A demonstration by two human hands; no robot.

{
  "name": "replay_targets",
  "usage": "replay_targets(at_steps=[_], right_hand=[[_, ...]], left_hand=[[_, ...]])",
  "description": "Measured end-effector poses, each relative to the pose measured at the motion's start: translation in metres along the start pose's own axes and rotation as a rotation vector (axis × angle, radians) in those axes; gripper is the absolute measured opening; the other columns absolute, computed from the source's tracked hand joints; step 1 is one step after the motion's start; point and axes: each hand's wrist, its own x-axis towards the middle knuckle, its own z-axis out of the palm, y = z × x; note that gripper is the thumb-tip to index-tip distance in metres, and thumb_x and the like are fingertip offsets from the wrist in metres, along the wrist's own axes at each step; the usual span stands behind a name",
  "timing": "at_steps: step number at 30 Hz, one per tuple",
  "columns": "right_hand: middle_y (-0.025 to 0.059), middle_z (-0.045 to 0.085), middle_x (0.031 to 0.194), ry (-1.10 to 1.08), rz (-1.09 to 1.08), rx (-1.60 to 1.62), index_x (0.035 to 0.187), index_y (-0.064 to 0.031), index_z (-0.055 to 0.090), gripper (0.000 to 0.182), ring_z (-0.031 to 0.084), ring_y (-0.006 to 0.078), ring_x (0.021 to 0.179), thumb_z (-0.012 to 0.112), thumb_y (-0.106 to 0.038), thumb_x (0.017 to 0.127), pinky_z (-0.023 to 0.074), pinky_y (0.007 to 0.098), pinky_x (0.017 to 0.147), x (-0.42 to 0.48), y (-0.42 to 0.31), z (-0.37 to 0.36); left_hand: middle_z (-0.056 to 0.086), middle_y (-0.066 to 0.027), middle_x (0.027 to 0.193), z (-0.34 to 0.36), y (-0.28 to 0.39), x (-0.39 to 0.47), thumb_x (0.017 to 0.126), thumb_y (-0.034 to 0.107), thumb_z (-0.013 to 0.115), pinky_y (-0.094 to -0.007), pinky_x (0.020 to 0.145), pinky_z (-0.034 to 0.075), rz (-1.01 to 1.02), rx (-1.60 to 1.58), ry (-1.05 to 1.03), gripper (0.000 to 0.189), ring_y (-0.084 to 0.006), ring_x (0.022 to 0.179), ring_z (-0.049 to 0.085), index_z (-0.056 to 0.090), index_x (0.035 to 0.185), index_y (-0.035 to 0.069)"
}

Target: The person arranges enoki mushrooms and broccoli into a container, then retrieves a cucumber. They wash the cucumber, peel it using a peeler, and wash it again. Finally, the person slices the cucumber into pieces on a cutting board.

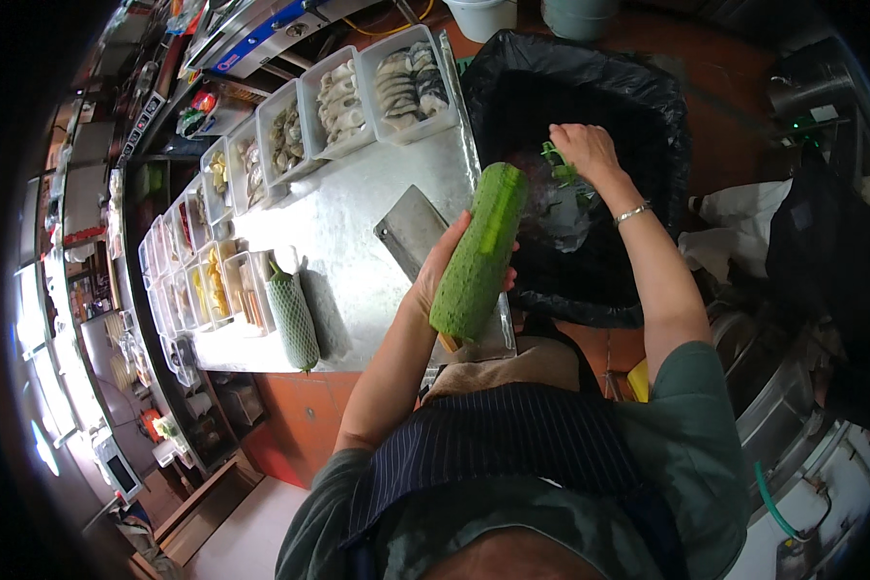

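My left hand (442, 250) grips a long, bumpy green gourd (478, 254) from beneath and along its side. A paler peeled strip runs down the gourd's upper part. Over the black-lined bin, my right hand (587, 152) has its fingers curled, with green peel (562, 168) at and below the fingertips. Whether those fingers hold a tool is hidden. Partly behind my left hand and the gourd, a cleaver (409, 225) lies on the metal table (362, 217). Farther left on that table is another green gourd (292, 319) in a white foam net.
Clear plastic tubs (333, 101) of cut food line the table's far side, with smaller tubs (217, 290) at its left end. A large bin with a black liner (660, 145) stands against the table's right edge. Beyond it are pale buckets (482, 18).
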Motion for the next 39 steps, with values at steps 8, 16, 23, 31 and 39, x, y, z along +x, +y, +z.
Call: replay_targets(at_steps=[8, 16, 23, 31, 39], right_hand=[[0.0093, 0.058, 0.061, 0.085, -0.668, 0.089, 0.065, -0.0073, 0.055, 0.029, 0.058, 0.0273, 0.061, 0.046, -0.022, 0.088, 0.0398, 0.0376, 0.065, -0.042, -0.091, -0.007], [0.0161, 0.067, 0.078, -0.011, -0.11, 0.003, 0.072, -0.0065, 0.066, 0.043, 0.063, 0.0354, 0.073, 0.039, -0.034, 0.09, 0.0463, 0.0477, 0.075, 0.015, 0.003, 0.028], [0.0178, 0.062, 0.074, -0.147, -0.126, 0.333, 0.073, -0.0041, 0.062, 0.037, 0.061, 0.0365, 0.073, 0.044, -0.032, 0.089, 0.0465, 0.0453, 0.07, -0.011, -0.052, 0.002], [0.0128, 0.064, 0.073, -0.012, -0.381, 0.178, 0.066, -0.0099, 0.06, 0.024, 0.063, 0.0305, 0.068, 0.049, -0.025, 0.081, 0.0458, 0.0381, 0.065, -0.007, -0.05, -0.003], [0.0074, 0.058, 0.074, -0.218, 0.207, 0.632, 0.077, -0.0009, 0.059, 0.043, 0.055, 0.016, 0.076, 0.051, -0.041, 0.09, 0.0432, 0.0337, 0.07, -0.011, 0.042, 0.065]], left_hand=[[0.062, -0.0209, 0.1, -0.009, 0.005, 0.018, 0.094, 0.053, 0.041, -0.042, 0.065, 0.058, -0.037, -0.097, 0.057, 0.059, -0.0324, 0.076, 0.065, 0.053, 0.121, 0.002], [0.06, -0.02, 0.104, -0.009, -0.002, 0.007, 0.094, 0.054, 0.037, -0.04, 0.061, 0.057, -0.032, 0.079, -0.075, 0.062, -0.0308, 0.074, 0.065, 0.048, 0.126, 0.002], [0.061, -0.0209, 0.104, -0.02, 0.005, 0.022, 0.095, 0.054, 0.036, -0.0427, 0.066, 0.057, -0.07, -0.11, 0.099, 0.062, -0.0338, 0.073, 0.065, 0.052, 0.121, 0.0], [0.063, -0.0204, 0.099, -0.007, 0.008, 0.023, 0.094, 0.053, 0.039, -0.0438, 0.063, 0.057, -0.08, 0.006, 0.078, 0.059, -0.0342, 0.073, 0.066, 0.053, 0.119, 0.001], [0.052, -0.0278, 0.121, -0.005, 0.006, 0.018, 0.095, 0.055, 0.034, -0.0464, 0.077, 0.056, -0.041, -0.123, -0.018, 0.069, -0.0412, 0.094, 0.062, 0.035, 0.137, 0.0]])
